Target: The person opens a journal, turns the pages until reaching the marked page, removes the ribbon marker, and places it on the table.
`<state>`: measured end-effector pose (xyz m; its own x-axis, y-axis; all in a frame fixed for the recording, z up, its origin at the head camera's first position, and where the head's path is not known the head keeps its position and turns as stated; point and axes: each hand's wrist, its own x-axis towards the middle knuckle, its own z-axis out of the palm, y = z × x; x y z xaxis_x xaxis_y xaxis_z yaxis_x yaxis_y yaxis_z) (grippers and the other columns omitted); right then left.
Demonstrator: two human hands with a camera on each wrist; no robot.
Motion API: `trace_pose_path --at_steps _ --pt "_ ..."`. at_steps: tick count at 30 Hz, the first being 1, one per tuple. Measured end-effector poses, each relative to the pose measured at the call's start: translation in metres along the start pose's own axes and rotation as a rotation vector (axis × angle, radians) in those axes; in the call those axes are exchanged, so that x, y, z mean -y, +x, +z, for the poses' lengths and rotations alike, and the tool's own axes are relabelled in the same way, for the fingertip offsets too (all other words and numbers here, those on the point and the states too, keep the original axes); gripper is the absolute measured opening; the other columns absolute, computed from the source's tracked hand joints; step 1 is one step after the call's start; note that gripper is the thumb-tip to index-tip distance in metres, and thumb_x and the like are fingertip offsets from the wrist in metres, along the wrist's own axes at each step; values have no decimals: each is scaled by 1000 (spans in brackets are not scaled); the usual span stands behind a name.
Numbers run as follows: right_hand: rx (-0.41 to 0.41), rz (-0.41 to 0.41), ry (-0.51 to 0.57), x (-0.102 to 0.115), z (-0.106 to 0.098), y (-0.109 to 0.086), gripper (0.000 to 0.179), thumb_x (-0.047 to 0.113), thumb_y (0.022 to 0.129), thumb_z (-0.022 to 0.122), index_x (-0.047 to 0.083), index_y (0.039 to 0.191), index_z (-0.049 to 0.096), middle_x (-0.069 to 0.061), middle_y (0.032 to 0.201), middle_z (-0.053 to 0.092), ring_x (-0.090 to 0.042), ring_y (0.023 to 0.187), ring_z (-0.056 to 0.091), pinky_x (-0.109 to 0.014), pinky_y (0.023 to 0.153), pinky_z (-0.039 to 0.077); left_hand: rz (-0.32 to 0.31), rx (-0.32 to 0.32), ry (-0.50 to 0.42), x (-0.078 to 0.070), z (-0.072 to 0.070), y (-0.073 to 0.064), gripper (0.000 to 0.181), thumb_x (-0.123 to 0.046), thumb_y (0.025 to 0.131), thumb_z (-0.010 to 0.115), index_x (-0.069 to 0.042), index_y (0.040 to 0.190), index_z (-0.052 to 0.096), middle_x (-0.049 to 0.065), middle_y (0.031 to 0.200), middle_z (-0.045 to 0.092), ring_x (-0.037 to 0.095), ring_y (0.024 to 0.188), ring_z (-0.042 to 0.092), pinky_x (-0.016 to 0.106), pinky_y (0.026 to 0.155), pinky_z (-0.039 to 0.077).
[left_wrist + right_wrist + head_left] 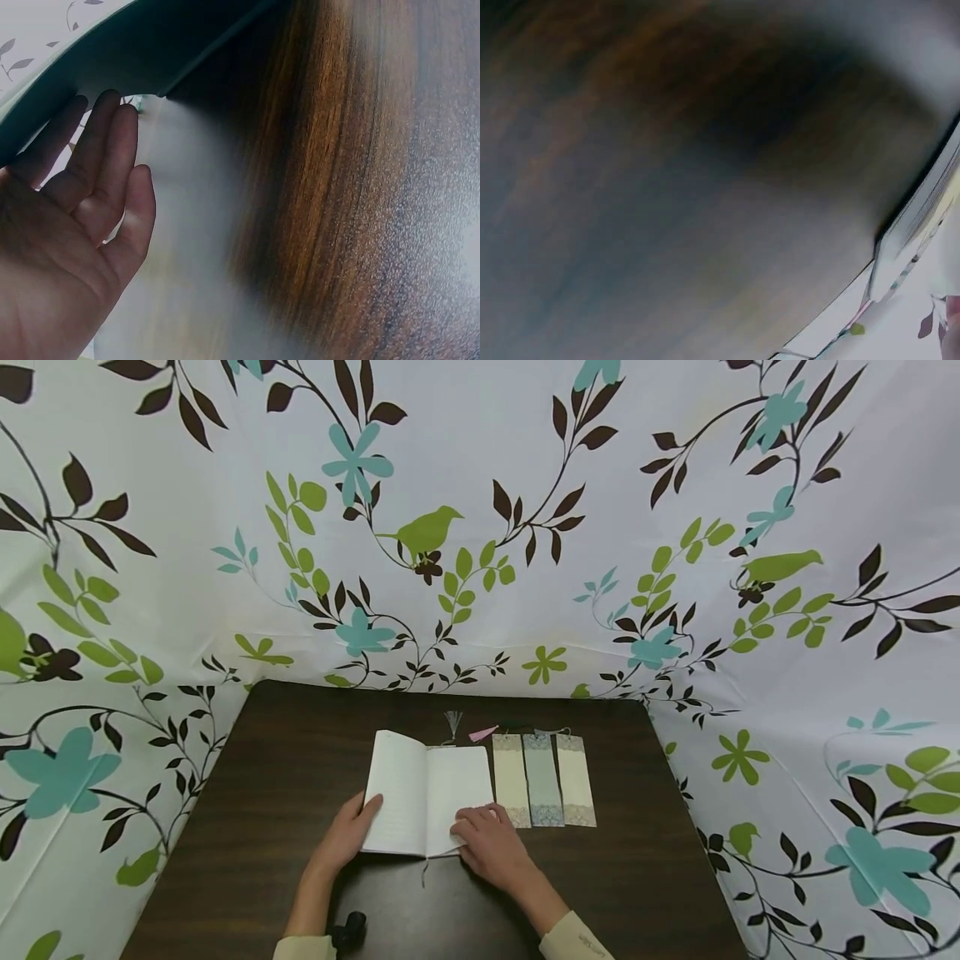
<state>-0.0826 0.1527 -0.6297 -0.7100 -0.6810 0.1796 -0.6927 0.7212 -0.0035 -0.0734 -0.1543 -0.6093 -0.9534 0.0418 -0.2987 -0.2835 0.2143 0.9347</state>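
Observation:
An open notebook (459, 777) with lined pages lies on the dark wooden table, its left side raised a little. My left hand (349, 828) holds that left side, thumb on the page edge. In the left wrist view, the fingers (124, 161) of that hand lie under the dark green cover (97, 67). At the lower right corner of the right page rests my right hand (491, 843), fingers bent over the paper. The notebook's page edges (930, 202) show in the right wrist view. A thin ribbon (424, 872) hangs from the notebook's bottom edge.
Three patterned bookmarks, one cream (512, 777), one grey-green (543, 778) and one cream (576, 781), lie side by side right of the notebook. A pink tassel (483, 734) lies above them. A grey tassel (453, 723) shows beyond the notebook. Patterned cloth (480, 527) surrounds the table (262, 827).

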Motion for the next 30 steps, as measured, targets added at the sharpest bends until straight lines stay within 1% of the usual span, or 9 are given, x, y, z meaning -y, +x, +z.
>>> trace_pose_path --at_steps 5,7,10,12,14,18,21,24,30 --pt "-38 159 34 -8 -1 0 55 29 86 92 30 135 66 0 155 58 -20 138 58 -50 110 47 -12 -8 1 4 -1 -2 65 -45 117 45 -1 164 40 20 134 70 21 105 69 38 92 54" --pt "-98 230 81 -13 -2 2 67 23 82 96 27 140 64 -4 161 52 -25 142 55 -53 110 47 -14 -6 7 5 -2 -2 65 -46 116 46 -1 164 41 19 135 69 20 106 69 38 92 53" --pt "-164 327 192 -18 -4 6 88 4 79 93 23 155 54 -11 170 41 -34 146 51 -59 112 47 -12 -1 20 5 -1 0 67 -47 116 46 1 162 42 19 133 70 20 105 68 39 91 53" --pt "-168 385 300 -18 -6 11 99 -3 81 88 20 165 42 -15 173 35 -38 148 50 -62 111 47 -18 -1 17 5 -1 1 67 -47 116 46 1 162 43 18 132 70 20 105 68 39 91 53" --pt "-129 453 444 -15 -8 16 104 -3 86 83 21 171 29 -14 176 31 -40 150 48 -62 112 47 -17 -1 15 4 -1 2 67 -48 116 46 2 162 43 18 132 70 19 106 68 39 92 53" --pt "-49 527 680 0 -9 25 88 21 102 74 19 173 22 -10 175 35 -37 154 46 -59 117 45 -7 11 6 4 0 3 66 -47 116 46 1 161 44 18 133 70 20 107 69 39 93 53" --pt "-8 463 706 13 -9 30 73 34 109 64 15 171 31 -10 172 42 -35 155 45 -61 120 41 5 17 1 2 0 3 63 -46 116 46 0 159 47 18 133 70 20 108 68 39 93 53" --pt "54 371 669 25 -8 34 64 43 112 56 21 169 38 -8 171 44 -34 156 44 -66 120 36 6 5 8 0 1 4 63 -46 116 45 1 158 48 17 130 72 18 105 69 37 91 53" --pt "150 253 582 41 -10 39 56 45 112 53 31 166 44 -8 171 43 -34 156 41 -64 114 34 -33 13 -55 -3 3 3 71 -54 116 39 1 160 45 15 107 77 19 88 72 34 81 55"
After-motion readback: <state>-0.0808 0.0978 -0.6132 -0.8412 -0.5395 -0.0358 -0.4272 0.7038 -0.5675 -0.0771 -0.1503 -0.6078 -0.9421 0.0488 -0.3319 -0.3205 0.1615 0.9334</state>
